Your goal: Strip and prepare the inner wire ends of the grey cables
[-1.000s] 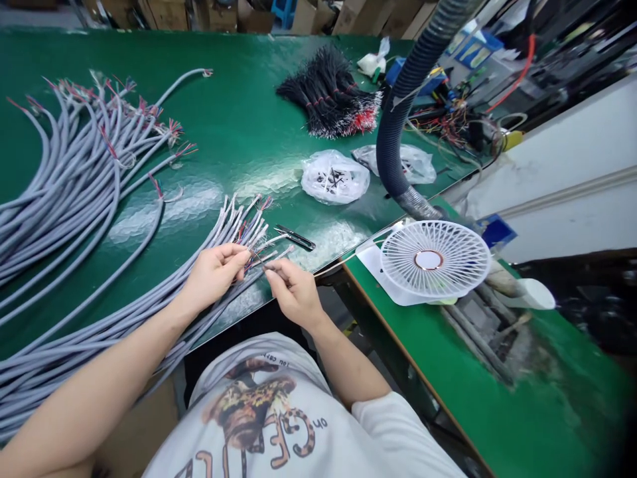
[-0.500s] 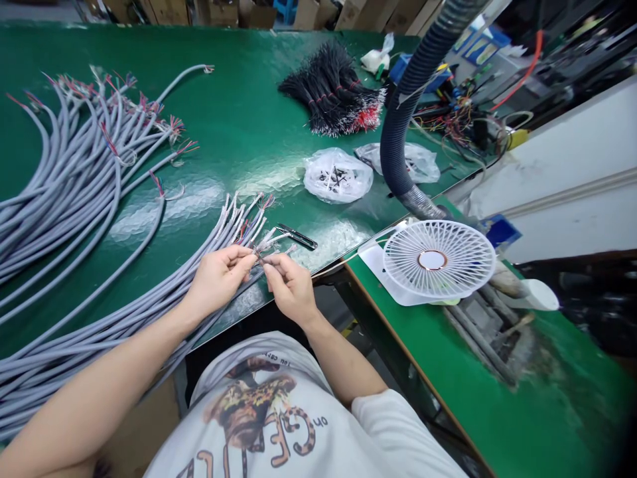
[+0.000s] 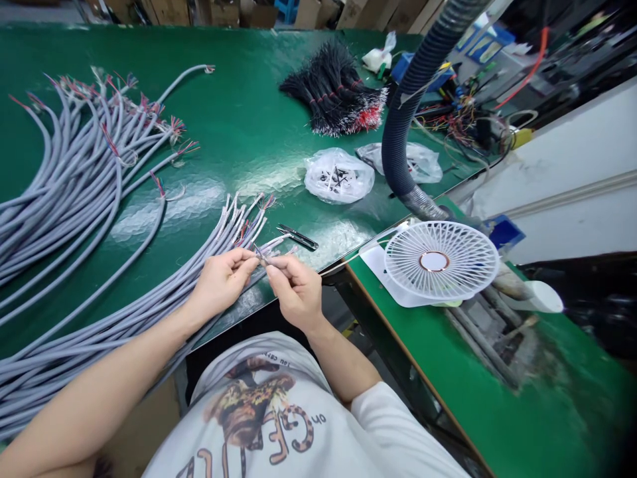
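Observation:
My left hand [image 3: 226,279] is closed in a pinch on the end of a grey cable, at the front edge of the bench. Close beside it, my right hand [image 3: 297,287] pinches the thin wires that come out of that cable end; the fingertips almost meet. The exact strands between the fingers are too small to make out. A bundle of grey cables [image 3: 149,312] runs under my left forearm, its stripped ends [image 3: 249,212] fanned out just beyond my hands. Black thread snips [image 3: 298,238] lie on the bench past my right fingers.
A larger heap of grey cables [image 3: 84,159] lies at the left. Farther back are bundled black wires [image 3: 338,93] and a plastic bag of small black parts [image 3: 339,176]. A ribbed hose [image 3: 398,133] hangs at the right, above a white fan [image 3: 440,259] on a lower green table [image 3: 497,425].
My right hand has shifted slightly to the right and turned a little at the cable end. My left hand has stayed nearly in place, still pinching.

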### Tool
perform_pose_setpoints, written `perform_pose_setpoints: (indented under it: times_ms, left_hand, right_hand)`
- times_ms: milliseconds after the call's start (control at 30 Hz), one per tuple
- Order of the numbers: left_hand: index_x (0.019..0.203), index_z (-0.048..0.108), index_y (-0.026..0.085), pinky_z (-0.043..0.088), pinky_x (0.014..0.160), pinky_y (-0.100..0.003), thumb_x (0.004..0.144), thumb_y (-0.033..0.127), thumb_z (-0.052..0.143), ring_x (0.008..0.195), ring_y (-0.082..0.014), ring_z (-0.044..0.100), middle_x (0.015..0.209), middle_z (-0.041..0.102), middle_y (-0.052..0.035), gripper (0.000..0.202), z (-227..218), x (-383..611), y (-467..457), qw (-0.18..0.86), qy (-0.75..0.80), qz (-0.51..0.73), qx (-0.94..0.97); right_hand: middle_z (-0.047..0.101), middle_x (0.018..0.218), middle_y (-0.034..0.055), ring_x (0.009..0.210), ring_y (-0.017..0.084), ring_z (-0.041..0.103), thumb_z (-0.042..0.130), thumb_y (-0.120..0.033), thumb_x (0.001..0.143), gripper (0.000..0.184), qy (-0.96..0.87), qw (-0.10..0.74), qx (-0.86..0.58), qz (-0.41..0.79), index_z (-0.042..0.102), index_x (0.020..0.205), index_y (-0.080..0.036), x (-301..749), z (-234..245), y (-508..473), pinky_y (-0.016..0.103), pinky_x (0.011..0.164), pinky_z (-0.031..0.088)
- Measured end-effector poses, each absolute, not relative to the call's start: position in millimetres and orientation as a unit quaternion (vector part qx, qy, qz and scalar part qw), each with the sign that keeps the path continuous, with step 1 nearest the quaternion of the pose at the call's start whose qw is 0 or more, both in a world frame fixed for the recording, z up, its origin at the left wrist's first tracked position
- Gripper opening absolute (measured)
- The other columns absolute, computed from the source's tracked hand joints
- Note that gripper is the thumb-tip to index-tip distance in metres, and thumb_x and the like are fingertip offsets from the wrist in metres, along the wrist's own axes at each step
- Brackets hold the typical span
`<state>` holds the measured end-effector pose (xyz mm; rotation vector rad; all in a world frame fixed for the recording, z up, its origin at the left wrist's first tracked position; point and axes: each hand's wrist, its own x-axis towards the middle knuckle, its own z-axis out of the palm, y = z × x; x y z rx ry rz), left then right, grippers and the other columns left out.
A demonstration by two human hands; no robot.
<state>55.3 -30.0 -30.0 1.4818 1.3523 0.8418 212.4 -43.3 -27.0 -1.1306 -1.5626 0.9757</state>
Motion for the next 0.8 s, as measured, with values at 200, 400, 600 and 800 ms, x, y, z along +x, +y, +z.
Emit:
perform_pose_setpoints:
  times_ms: [200, 400, 600, 800]
  left_hand:
    - [0.078, 0.063, 0.015, 0.03, 0.049, -0.021, 0.087, 0.04, 0.05, 0.049, -0.0089, 0.038, 0.055, 0.049, 0.004, 0.029, -31.1, 56.8, -31.0, 0.436, 0.558, 0.344, 0.616]
    - [0.089, 0.062, 0.015, 0.036, 0.051, -0.021, 0.083, 0.04, 0.057, 0.052, -0.0093, 0.046, 0.068, 0.06, 0.0002, 0.026, -34.8, 56.7, -25.2, 0.495, 0.54, 0.405, 0.547]
    - [0.08, 0.066, 0.017, 0.044, 0.065, -0.024, 0.077, 0.037, 0.064, 0.071, -0.0137, 0.054, 0.083, 0.063, -0.0046, 0.02, -25.5, 58.8, -25.7, 0.409, 0.513, 0.502, 0.564]
    - [0.077, 0.064, 0.017, 0.043, 0.062, -0.023, 0.075, 0.036, 0.067, 0.065, -0.0118, 0.053, 0.073, 0.062, -0.0012, 0.02, -27.0, 55.5, -22.3, 0.462, 0.525, 0.511, 0.499]
  right_hand:
    - [0.044, 0.052, -0.0058, 0.043, 0.006, 0.038, 0.05, -0.034, 0.09, 0.022, -0.62, 0.482, -0.468, 0.405, 0.061, 0.086, -0.016, 209.0, -29.9, -27.6, 0.021, 0.046, 0.033]
    - [0.056, 0.059, -0.0021, 0.053, 0.009, 0.051, 0.051, -0.028, 0.089, 0.018, -0.712, 0.398, -0.44, 0.376, 0.064, 0.091, -0.016, 215.2, -12.7, -18.0, 0.02, 0.052, 0.039]
    - [0.069, 0.081, 0.0049, 0.065, 0.012, 0.06, 0.047, -0.023, 0.09, 0.024, -0.766, 0.387, -0.424, 0.29, 0.066, 0.104, -0.017, 218.9, -8.4, -25.1, 0.022, 0.063, 0.047]
    - [0.064, 0.069, 0.0013, 0.055, 0.01, 0.053, 0.049, -0.022, 0.088, 0.026, -0.771, 0.36, -0.433, 0.298, 0.066, 0.107, -0.015, 222.0, -8.8, -28.4, 0.022, 0.06, 0.044]
